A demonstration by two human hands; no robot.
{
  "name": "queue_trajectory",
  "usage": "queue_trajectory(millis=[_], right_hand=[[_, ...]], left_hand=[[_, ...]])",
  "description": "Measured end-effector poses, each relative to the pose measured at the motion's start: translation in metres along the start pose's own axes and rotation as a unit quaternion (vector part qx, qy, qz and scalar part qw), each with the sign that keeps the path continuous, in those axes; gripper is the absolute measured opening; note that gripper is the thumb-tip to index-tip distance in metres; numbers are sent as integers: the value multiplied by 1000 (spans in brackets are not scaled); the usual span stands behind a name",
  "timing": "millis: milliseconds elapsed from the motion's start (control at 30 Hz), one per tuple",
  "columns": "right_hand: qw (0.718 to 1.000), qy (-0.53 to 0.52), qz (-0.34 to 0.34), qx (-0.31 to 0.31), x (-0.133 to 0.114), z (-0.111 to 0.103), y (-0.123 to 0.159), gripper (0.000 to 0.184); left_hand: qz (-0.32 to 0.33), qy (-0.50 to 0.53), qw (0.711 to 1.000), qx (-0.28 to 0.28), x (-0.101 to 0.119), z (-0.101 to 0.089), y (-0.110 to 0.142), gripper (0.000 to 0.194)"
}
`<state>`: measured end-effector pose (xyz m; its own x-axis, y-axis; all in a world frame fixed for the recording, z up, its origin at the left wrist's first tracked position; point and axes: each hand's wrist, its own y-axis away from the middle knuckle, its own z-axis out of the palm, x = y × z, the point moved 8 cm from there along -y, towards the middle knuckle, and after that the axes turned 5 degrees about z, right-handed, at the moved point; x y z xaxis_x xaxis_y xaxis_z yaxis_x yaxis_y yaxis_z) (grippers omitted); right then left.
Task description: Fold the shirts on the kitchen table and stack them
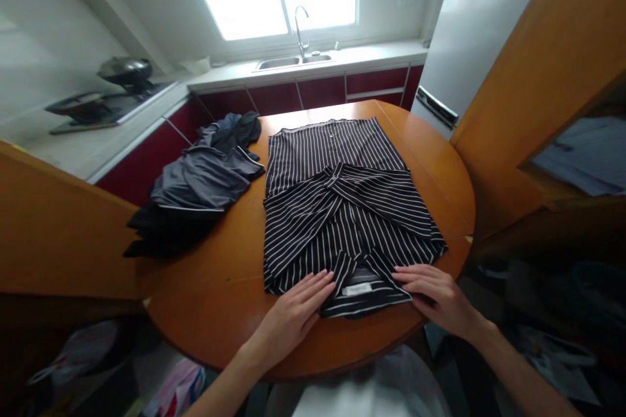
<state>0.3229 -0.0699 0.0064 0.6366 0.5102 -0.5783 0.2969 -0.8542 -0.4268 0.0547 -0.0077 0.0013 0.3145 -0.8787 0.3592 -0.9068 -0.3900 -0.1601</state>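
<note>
A black shirt with white stripes [337, 150] lies spread on the table, its collar [362, 308] at the near edge and its hem toward the window. Both sleeves are folded inward across the front, and their cuffs meet near the button line. Inside the collar shows a white label [357, 288]. My left hand [299, 306] rests with outstretched fingers on the collar's left side. On the collar's right side, my right hand [440, 296] touches the fabric with its fingers extended, the thumb lower and partly shaded.
The round wooden table [210, 313] also bears a pile of dark grey and black clothes [203, 179] at its left edge. Beyond are a counter with a sink [278, 63] and a stove with a pan [81, 106]. A fridge [484, 32] stands at right.
</note>
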Motion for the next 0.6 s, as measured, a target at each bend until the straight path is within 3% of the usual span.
queue_trajectory(millis=[367, 600], right_hand=[[998, -25, 12, 57, 2, -2, 1, 37], [999, 26, 22, 16, 2, 1, -2, 42]], left_hand=[[18, 7, 999, 42, 1, -8, 0, 59], [-1, 16, 998, 59, -1, -12, -1, 57]])
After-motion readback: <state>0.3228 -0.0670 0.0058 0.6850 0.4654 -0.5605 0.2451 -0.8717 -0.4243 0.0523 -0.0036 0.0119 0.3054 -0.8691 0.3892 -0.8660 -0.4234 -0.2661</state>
